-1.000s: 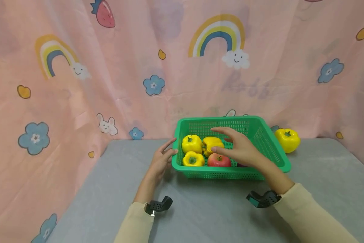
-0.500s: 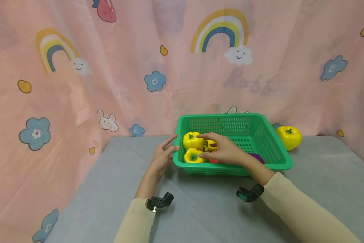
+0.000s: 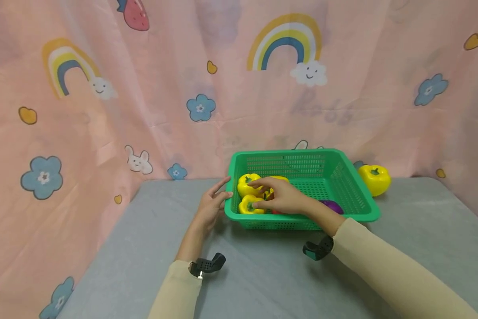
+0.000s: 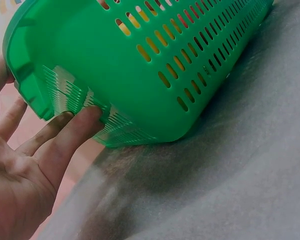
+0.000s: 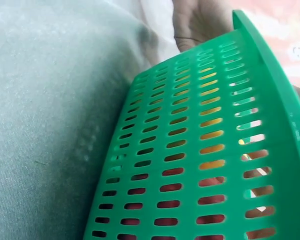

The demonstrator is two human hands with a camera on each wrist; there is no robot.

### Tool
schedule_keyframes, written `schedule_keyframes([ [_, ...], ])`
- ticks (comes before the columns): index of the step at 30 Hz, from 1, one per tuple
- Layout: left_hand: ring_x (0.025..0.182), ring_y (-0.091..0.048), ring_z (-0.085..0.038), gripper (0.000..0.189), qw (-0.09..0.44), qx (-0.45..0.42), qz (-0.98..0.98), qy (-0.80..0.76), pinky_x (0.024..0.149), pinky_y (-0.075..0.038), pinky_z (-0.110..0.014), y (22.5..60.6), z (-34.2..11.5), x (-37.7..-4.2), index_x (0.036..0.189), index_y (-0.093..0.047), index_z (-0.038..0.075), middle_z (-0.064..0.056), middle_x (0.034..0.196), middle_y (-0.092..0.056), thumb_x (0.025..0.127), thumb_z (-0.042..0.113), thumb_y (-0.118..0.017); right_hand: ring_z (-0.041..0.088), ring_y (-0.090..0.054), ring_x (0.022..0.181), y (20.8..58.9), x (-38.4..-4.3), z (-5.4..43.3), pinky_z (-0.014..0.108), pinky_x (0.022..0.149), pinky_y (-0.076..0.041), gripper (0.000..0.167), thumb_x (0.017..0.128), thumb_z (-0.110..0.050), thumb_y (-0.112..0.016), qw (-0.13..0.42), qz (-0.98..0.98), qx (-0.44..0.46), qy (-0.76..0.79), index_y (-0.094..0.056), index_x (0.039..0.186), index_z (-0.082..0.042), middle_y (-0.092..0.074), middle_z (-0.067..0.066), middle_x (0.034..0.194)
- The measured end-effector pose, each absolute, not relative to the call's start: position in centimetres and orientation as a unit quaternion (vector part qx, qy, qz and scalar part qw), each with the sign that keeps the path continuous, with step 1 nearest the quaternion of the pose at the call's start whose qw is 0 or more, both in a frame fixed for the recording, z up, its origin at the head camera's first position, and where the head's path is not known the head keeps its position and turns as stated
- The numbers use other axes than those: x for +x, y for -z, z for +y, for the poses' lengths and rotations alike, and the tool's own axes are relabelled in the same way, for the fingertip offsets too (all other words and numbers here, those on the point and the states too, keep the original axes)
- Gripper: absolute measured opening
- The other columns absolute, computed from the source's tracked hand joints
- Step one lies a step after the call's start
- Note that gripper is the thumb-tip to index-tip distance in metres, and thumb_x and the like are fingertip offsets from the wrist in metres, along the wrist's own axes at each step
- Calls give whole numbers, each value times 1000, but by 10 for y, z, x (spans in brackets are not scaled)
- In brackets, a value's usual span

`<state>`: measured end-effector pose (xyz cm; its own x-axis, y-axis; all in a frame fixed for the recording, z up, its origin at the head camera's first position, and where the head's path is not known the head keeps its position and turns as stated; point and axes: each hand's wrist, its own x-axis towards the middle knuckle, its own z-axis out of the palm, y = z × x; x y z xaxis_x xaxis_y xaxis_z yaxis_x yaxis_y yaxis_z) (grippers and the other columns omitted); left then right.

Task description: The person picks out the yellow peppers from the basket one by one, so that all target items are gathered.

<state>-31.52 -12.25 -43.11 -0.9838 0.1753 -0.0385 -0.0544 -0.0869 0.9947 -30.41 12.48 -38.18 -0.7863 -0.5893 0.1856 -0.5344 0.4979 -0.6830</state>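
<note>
Cream sleeves come in at the bottom of the frame, over a grey table. Near the middle sits a green basket. The left hand is at its left edge, fingers spread and touching it. The right hand is inside, its fingers bent and apart, by the front pepper and the back pepper, both yellow. I can't tell if they touch. A bit of something red shows under that hand. A purple thing lies to the right. Past the basket's right side sits another yellow pepper. A pink cloth hangs behind.
</note>
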Motion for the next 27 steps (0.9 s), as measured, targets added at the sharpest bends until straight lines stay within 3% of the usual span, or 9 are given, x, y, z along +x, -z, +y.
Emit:
schedule_keyframes([
  [8, 81, -75, -13, 52, 81, 49, 672, -735, 73, -62, -30, 433, -124, -318, 142, -57, 31, -18, 139, -63, 94, 14, -63, 29, -64, 120, 384, -307, 119, 42, 90, -58, 59, 88, -30, -77, 52, 878, -326, 347, -59, 141, -11, -66, 11, 132],
  [19, 74, -74, -11, 51, 83, 49, 666, -739, 68, -61, -27, 433, -124, -317, 142, -58, 32, -19, 136, -64, 94, 13, -62, 33, -60, 129, 387, -317, 112, 49, 108, -50, 62, 86, -20, -80, 57, 875, -376, 298, -58, 141, -1, -63, 16, 141],
  [27, 78, -75, -12, 52, 78, 36, 673, -735, 71, -62, -30, 433, -123, -317, 142, -58, 31, -19, 133, -66, 93, 14, -63, 31, -59, 127, 387, -316, 110, 51, 107, -49, 58, 90, -29, -75, 50, 893, -342, 289, -59, 141, -6, -61, 14, 142],
])
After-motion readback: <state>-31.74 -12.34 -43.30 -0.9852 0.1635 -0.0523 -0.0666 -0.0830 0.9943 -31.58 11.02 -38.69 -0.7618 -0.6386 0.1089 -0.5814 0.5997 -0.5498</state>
